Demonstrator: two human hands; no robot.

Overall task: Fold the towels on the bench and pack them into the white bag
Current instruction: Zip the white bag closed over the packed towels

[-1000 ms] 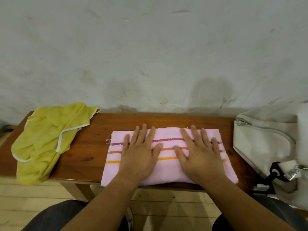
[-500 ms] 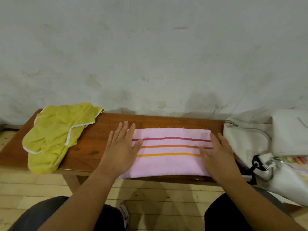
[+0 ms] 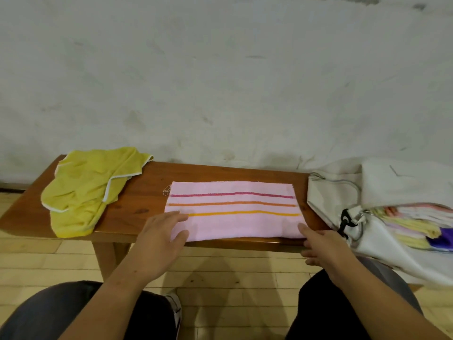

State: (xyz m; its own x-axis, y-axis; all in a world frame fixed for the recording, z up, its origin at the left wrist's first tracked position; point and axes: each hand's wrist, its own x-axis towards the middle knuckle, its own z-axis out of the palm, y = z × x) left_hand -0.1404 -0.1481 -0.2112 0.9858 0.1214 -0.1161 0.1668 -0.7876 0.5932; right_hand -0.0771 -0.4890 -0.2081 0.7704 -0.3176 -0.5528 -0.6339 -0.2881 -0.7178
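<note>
A pink towel [image 3: 235, 224] with three coloured stripes lies folded flat on the wooden bench [image 3: 144, 192]. My left hand [image 3: 159, 239] rests at its near left corner, fingers spread, the thumb lying on the cloth. My right hand [image 3: 321, 246] touches the near right corner at the bench's front edge, fingers apart. A crumpled yellow towel [image 3: 85, 187] with white trim lies on the bench's left end and hangs over the front. The white bag [image 3: 382, 192] stands open at the right, with folded towels [image 3: 416, 224] inside.
A stained pale wall rises directly behind the bench. Wooden floorboards [image 3: 232, 273] run under the bench. My knees in dark trousers fill the bottom corners. A black clip [image 3: 345, 222] hangs at the bag's mouth.
Both hands slid outward from the middle of the pink towel to its near corners, then drew back toward the bench's front edge. The view shifted right, showing the bag's contents.
</note>
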